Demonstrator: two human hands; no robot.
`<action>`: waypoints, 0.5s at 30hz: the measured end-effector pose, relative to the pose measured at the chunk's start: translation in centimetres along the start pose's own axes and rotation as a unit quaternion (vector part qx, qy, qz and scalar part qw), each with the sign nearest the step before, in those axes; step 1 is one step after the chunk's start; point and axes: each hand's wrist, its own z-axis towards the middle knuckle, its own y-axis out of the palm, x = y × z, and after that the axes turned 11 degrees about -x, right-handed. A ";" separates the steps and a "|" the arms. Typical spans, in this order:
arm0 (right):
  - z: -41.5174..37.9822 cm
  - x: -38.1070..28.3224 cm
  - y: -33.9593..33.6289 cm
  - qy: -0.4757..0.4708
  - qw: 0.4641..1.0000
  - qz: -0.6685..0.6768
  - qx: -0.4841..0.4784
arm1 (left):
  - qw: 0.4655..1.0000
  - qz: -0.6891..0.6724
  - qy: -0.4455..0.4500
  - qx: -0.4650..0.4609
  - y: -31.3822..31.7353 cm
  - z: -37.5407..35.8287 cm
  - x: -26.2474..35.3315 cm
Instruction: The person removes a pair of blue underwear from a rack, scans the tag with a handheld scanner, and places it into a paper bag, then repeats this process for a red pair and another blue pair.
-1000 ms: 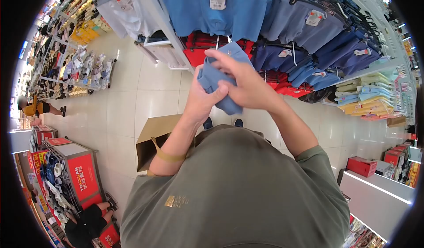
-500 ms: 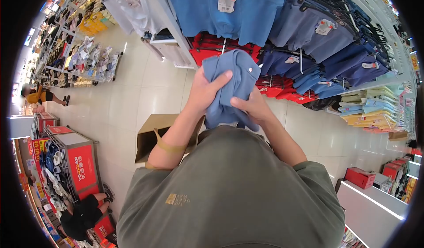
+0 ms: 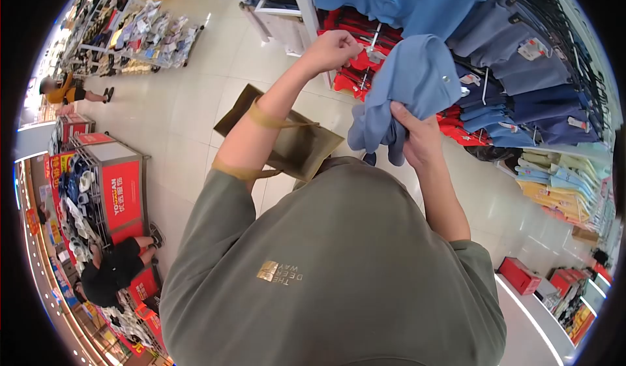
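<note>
My right hand [image 3: 420,134] is closed round a bunched blue garment [image 3: 417,79], its thumb on the cloth. A small round button-like spot shows on the fabric, and loose folds hang below. To the left of the garment, apart from it, my left hand [image 3: 334,51] is raised with its fingertips pinched together. Whatever lies between them, if anything, is too small to make out. Just beyond those fingers is a small tag [image 3: 376,55] in front of hanging red clothes [image 3: 352,82]. An olive-brown bag [image 3: 306,145] hangs by its straps from my left forearm.
Racks of blue shorts [image 3: 398,4], navy clothes [image 3: 541,108] and pale folded-over tops [image 3: 554,177] stand ahead and to the right. A red-sided display bin [image 3: 122,190] is at left. Two people [image 3: 114,268] are farther off. A red box [image 3: 520,276] sits on a counter at right.
My left hand has let go of the blue garment and moved up and away from it. The garment is now in my right hand alone, farther right. The bag has swung into fuller view.
</note>
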 end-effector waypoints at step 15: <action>2.8 11.0 4.6 -0.174 0.845 -0.324 -0.389 | 0.988 0.149 0.021 -0.022 -1.2 2.8 3.7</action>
